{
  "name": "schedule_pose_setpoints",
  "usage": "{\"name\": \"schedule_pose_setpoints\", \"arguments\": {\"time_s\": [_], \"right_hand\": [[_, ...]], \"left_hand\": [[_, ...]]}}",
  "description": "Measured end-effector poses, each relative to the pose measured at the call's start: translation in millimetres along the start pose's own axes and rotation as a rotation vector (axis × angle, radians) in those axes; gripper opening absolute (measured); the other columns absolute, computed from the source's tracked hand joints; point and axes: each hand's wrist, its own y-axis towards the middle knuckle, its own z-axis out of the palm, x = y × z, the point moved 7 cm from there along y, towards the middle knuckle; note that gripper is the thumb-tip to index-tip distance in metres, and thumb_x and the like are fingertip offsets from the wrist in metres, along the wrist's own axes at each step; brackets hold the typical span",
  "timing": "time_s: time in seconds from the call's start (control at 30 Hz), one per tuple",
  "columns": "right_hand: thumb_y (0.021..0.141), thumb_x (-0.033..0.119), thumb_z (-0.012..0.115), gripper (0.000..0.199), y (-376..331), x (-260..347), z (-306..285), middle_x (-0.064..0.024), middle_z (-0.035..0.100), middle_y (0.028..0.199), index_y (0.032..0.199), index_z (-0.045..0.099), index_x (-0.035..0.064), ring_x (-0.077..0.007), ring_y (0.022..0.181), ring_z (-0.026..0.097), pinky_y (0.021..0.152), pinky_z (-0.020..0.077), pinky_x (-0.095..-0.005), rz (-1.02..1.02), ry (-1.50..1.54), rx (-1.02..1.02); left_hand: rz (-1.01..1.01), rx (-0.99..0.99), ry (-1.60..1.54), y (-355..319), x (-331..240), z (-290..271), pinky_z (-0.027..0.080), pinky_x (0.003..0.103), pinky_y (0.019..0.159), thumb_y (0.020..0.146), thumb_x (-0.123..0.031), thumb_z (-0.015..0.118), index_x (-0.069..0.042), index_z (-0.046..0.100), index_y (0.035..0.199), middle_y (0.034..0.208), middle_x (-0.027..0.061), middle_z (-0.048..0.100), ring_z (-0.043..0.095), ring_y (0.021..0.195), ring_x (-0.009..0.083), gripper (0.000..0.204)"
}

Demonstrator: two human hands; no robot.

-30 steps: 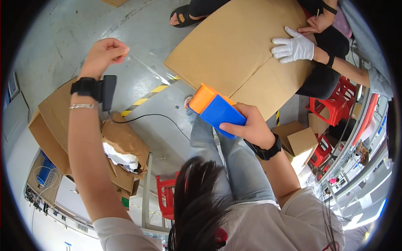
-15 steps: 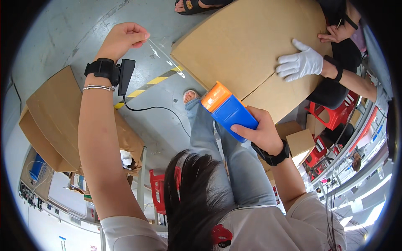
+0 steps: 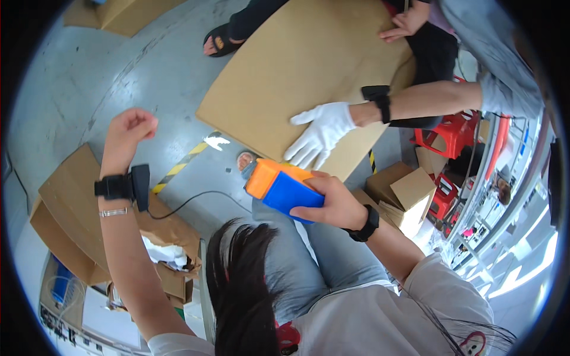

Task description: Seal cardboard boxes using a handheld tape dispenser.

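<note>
In my right hand (image 3: 338,203) is a blue and orange tape dispenser (image 3: 290,197), its orange end pointing left. My fingers wrap round its blue body, close above my legs and beside the near edge of a large flat cardboard box (image 3: 267,77). My left hand (image 3: 133,132) is raised over the floor at the left, fingers curled closed. A shiny strip of clear tape (image 3: 216,142) glints between that hand and the dispenser; most of its length is too transparent to follow. A co-worker's white-gloved hand (image 3: 323,132) lies spread on the box, just beyond the dispenser.
The co-worker's bare hand (image 3: 407,22) is at the box's far right. An open cardboard box (image 3: 74,207) stands left of my left forearm. A black cable (image 3: 199,194) runs from my left wrist device. Smaller cartons (image 3: 407,187) and red stools (image 3: 448,139) are at the right.
My left hand has moved lower and left in view, still closed. The dispenser has shifted left and down in my right hand. The co-worker's gloved hand has slid along the box toward the dispenser.
</note>
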Motion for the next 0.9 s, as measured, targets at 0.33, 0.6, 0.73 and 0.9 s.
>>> {"name": "schedule_pose_setpoints", "arguments": {"time_s": [0.33, 0.6, 0.73, 0.9], "right_hand": [[0.072, 0.030, 0.077, 0.035, -43, -9, -74, -0.0160, 0.054, 0.075, 0.081, 0.061, 0.0006, -0.0286, 0.076, 0.053, 0.073, 0.0429, -0.0369, 0.060, -0.069, 0.173], [0.073, 0.043, 0.074, 0.046, -44, 15, -135, -0.0196, 0.055, 0.076, 0.084, 0.063, -0.0003, -0.0321, 0.074, 0.054, 0.069, 0.0429, -0.0383, -0.138, -0.501, 0.329], [0.074, 0.048, 0.071, 0.051, -36, 50, -135, -0.0214, 0.057, 0.076, 0.087, 0.063, -0.0007, -0.0328, 0.074, 0.056, 0.069, 0.0437, -0.0396, -0.159, -0.732, 0.404], [0.074, 0.048, 0.071, 0.052, -51, 66, -94, -0.0210, 0.059, 0.078, 0.090, 0.064, -0.0004, -0.0335, 0.076, 0.058, 0.068, 0.0444, -0.0404, -0.188, -0.857, 0.369]], "left_hand": [[-0.053, -0.112, -0.132, -57, -39, 64, 0.050, 0.023, 0.070, 0.085, -0.009, 0.065, -0.001, 0.062, 0.090, 0.079, 0.0024, 0.063, 0.059, 0.071, 0.0095, 0.009], [-0.045, -0.378, -0.650, -155, 67, 153, 0.051, 0.026, 0.074, 0.086, -0.007, 0.064, -0.001, 0.062, 0.091, 0.081, 0.0040, 0.063, 0.060, 0.073, 0.0119, 0.008], [-0.061, -0.458, -0.943, -188, 119, 213, 0.052, 0.029, 0.076, 0.088, -0.008, 0.063, -0.003, 0.061, 0.094, 0.083, 0.0042, 0.062, 0.060, 0.075, 0.0135, 0.008], [-0.042, -0.510, -0.995, -193, 142, 204, 0.051, 0.027, 0.075, 0.087, -0.009, 0.064, -0.003, 0.061, 0.092, 0.082, 0.0036, 0.062, 0.060, 0.074, 0.0126, 0.008]]}}
